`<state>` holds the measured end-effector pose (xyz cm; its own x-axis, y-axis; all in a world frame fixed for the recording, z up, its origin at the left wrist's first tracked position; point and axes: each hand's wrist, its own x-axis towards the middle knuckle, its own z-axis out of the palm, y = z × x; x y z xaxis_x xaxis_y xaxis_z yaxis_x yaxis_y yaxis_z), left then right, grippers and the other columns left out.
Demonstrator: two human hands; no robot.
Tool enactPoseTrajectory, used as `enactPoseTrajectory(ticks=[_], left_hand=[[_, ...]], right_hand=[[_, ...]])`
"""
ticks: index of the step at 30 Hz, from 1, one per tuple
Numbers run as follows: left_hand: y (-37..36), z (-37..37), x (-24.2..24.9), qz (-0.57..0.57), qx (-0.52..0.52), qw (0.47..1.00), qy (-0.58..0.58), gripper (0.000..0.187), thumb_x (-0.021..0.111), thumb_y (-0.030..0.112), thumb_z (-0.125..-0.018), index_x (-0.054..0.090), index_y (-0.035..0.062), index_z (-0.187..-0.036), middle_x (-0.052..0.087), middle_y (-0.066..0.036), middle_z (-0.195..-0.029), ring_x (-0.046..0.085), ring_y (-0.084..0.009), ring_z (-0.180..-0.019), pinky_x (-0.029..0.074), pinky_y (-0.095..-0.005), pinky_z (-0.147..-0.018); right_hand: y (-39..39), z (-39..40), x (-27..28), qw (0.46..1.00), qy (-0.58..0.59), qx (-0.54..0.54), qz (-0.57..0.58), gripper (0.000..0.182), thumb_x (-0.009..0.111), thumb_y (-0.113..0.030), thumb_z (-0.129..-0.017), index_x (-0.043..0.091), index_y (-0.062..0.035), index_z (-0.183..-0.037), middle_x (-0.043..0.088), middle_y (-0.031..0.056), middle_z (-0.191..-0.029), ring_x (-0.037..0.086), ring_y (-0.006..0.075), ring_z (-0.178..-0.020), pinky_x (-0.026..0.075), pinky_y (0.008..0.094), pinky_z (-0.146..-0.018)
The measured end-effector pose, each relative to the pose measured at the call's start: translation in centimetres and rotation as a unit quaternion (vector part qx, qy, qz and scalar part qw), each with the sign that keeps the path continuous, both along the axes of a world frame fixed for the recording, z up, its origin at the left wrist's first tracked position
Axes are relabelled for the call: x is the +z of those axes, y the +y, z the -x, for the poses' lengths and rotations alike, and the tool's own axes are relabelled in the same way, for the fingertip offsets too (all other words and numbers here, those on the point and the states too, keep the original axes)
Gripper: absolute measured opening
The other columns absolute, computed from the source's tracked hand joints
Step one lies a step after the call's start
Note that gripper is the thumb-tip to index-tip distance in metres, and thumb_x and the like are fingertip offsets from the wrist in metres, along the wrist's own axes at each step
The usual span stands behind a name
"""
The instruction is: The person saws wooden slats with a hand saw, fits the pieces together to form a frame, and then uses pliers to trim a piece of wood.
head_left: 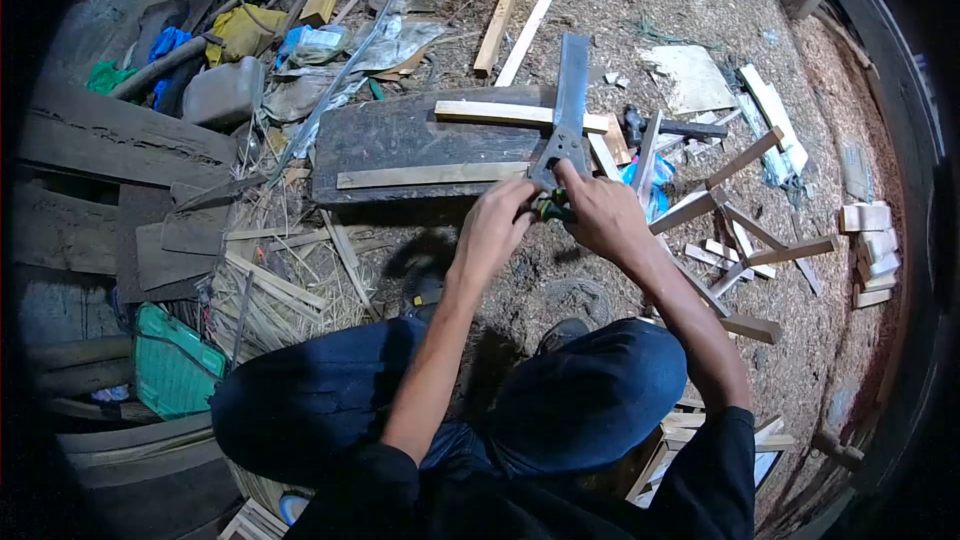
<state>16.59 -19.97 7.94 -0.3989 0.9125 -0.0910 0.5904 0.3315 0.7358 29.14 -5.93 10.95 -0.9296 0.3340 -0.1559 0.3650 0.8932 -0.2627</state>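
Note:
A hand saw [572, 90] points away from me, its wide blade over a dark wooden block [400, 135]. Both hands meet at its handle end. My right hand [607, 212] is closed round the handle, thumb on top. My left hand [497, 225] is closed beside it, its fingers at a small dark green and yellow thing [552, 206] that I cannot make out fully. One light wood strip [495, 112] lies on the block, partly under the blade. Another strip [430, 175] lies along the block's near edge.
A hammer [690, 128] lies right of the block, near a jointed wooden frame [740, 230]. Stacked wood pieces [875, 250] stand far right. A green crate [175, 360], grey jug [222, 92] and plastic scraps lie left. Two long strips [503, 10] lie beyond the block.

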Motion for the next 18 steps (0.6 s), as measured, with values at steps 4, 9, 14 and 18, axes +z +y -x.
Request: enactPoseTrajectory(ticks=[4,9,14,18], left_hand=[[-0.4,-0.7,-2.5,-0.044,0.113,0.979,0.164,0.059,0.073,0.020,-0.079,0.048,0.0055,-0.130,0.048,-0.021,-0.131,0.051,-0.0432,-0.116,0.045,-0.0481,-0.093],[2.0,-2.5,-3.8,0.111,0.223,0.969,-0.006,0.059,0.070,0.032,-0.086,0.043,0.0003,-0.127,0.063,-0.023,-0.110,0.062,-0.0437,-0.098,0.049,-0.0515,-0.082],[4.7,-3.5,-5.7,0.056,0.317,0.946,-0.043,0.045,0.070,0.031,-0.087,0.050,0.0056,-0.118,0.070,-0.017,-0.085,0.068,-0.0342,-0.078,0.050,-0.0438,-0.069],[4.0,-2.5,-8.9,-0.084,0.302,0.933,-0.176,0.047,0.071,0.022,-0.088,0.053,0.0009,-0.125,0.071,-0.012,-0.095,0.067,-0.0152,-0.083,0.053,-0.0321,-0.070]], right_hand=[[0.7,-1.9,-2.2,0.993,0.106,-0.047,0.035,0.048,0.076,-0.013,-0.071,0.042,-0.0037,-0.104,0.062,0.0165,-0.081,0.064,0.0387,-0.079,0.051,0.0482,-0.062],[1.2,-4.0,-3.1,0.982,0.160,-0.097,-0.005,0.045,0.077,-0.015,-0.071,0.045,-0.0019,-0.100,0.061,0.0191,-0.081,0.063,0.0392,-0.075,0.051,0.0481,-0.064],[0.9,-4.2,-2.2,0.979,0.151,-0.140,0.009,0.040,0.077,-0.017,-0.073,0.047,-0.0013,-0.096,0.063,0.0216,-0.082,0.064,0.0404,-0.075,0.051,0.0487,-0.064],[1.1,-3.8,-2.0,0.976,0.114,-0.176,0.066,0.043,0.075,-0.015,-0.074,0.047,0.0004,-0.102,0.062,0.0240,-0.086,0.061,0.0444,-0.083,0.047,0.0518,-0.070]])
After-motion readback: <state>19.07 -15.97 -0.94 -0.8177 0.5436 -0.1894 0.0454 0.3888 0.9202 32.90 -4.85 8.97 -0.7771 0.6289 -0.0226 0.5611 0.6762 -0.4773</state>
